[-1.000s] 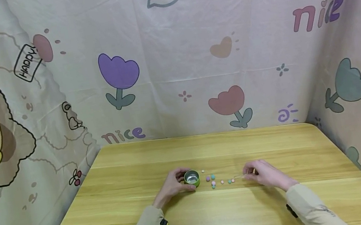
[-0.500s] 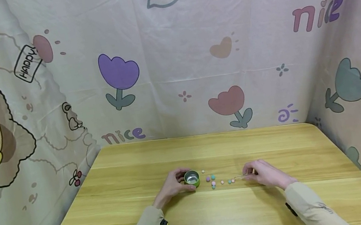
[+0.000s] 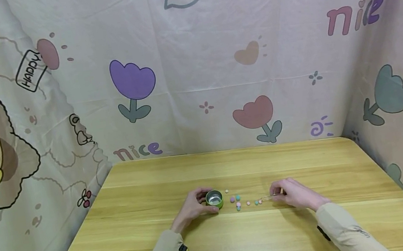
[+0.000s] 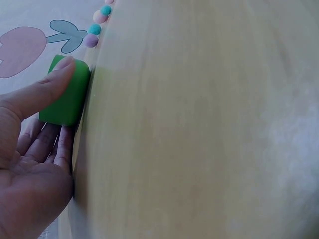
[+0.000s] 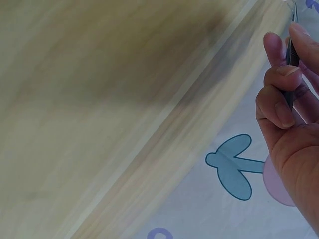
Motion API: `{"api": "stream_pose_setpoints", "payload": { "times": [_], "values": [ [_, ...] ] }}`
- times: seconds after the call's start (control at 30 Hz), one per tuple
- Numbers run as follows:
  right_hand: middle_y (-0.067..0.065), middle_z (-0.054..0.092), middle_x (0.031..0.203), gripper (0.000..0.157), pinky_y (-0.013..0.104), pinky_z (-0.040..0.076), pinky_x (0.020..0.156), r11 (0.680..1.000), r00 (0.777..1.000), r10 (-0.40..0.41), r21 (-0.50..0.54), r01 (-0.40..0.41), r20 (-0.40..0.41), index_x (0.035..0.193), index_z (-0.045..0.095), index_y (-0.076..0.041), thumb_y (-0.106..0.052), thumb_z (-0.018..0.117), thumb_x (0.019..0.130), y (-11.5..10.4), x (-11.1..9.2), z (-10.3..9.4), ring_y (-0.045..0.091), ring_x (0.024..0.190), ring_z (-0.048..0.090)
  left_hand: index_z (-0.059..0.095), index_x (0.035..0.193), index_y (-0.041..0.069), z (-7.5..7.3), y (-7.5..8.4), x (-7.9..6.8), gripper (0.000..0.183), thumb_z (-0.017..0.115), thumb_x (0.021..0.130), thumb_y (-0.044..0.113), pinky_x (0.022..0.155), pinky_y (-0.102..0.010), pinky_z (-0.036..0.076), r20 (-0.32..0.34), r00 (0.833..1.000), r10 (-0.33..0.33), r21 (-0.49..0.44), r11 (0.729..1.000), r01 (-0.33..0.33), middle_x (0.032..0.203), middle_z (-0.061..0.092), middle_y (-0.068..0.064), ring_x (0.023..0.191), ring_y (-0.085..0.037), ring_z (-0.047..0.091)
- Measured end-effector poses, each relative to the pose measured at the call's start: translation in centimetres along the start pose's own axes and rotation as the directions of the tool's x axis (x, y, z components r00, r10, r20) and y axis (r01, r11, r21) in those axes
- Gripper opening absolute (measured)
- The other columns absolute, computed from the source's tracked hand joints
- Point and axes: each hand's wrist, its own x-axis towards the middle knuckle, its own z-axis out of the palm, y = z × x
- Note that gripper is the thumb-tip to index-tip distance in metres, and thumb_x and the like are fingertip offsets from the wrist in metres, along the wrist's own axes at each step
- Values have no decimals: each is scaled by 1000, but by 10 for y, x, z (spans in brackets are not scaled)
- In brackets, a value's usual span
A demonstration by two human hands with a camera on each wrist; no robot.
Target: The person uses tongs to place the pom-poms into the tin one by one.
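In the head view my left hand (image 3: 195, 206) holds a small round green tin (image 3: 220, 205), silvery inside, upright on the table. The left wrist view shows the thumb on the green wall of the tin (image 4: 75, 97) and fingers at its far side. My right hand (image 3: 296, 192) grips slim tweezers (image 3: 267, 197), dark along the handle in the right wrist view. Their tips point left, close by a small pink ball (image 3: 260, 202); whether they touch it I cannot tell. Between the hands lie several small balls, among them a purple ball (image 3: 232, 199) and a blue ball (image 3: 238, 197).
Everything rests on a wood-grain table (image 3: 222, 246). A single pale ball (image 3: 226, 191) lies behind the others, right of the tin. Behind the table's far edge hangs a printed cloth (image 3: 190, 56), which also covers both sides.
My right hand has shifted very slightly left with the tweezers. The left hand, the tin and the balls stay where they were.
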Motion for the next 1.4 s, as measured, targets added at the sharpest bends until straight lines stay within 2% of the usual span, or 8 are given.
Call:
{"api": "stream_pose_setpoints", "payload": {
  "times": [0.53, 0.9, 1.17, 1.4],
  "values": [
    [-8, 66, 82, 6, 19, 46, 65, 999, 1000, 25, -30, -24, 13, 89, 69, -15, -10, 72, 90, 1, 2, 2, 3, 73, 54, 55, 132, -9, 1, -1, 0, 65, 85, 75, 1, 104, -38, 53, 6, 1000, 17, -2, 1000, -17, 129, 62, -27, 118, -31, 62],
    [-8, 67, 82, 3, 19, 47, 65, 999, 1000, 11, -41, -10, 14, 89, 69, -11, -13, 72, 90, 0, 3, 2, 1, 73, 53, 55, 132, -9, 1, -1, 1, 65, 85, 76, 0, 106, -46, 51, 3, 1000, 12, -13, 1000, -12, 129, 62, -27, 119, -34, 61],
    [-8, 67, 81, 8, 20, 47, 65, 999, 1000, -15, -40, 16, 10, 88, 69, -16, -9, 72, 90, -2, 4, 2, 1, 74, 54, 56, 132, -8, 1, 0, 1, 65, 86, 75, 0, 108, -48, 49, -5, 1000, 4, -9, 1000, -4, 130, 62, -26, 120, -35, 60],
    [-8, 67, 81, 8, 19, 47, 65, 999, 1000, -14, -40, 15, 12, 87, 69, -14, -7, 72, 89, -2, 4, 2, 1, 74, 53, 56, 132, -8, 1, 0, 0, 64, 85, 75, 0, 108, -49, 49, -3, 1000, 6, -7, 1000, -6, 130, 62, -26, 120, -35, 60]
  ]
}}
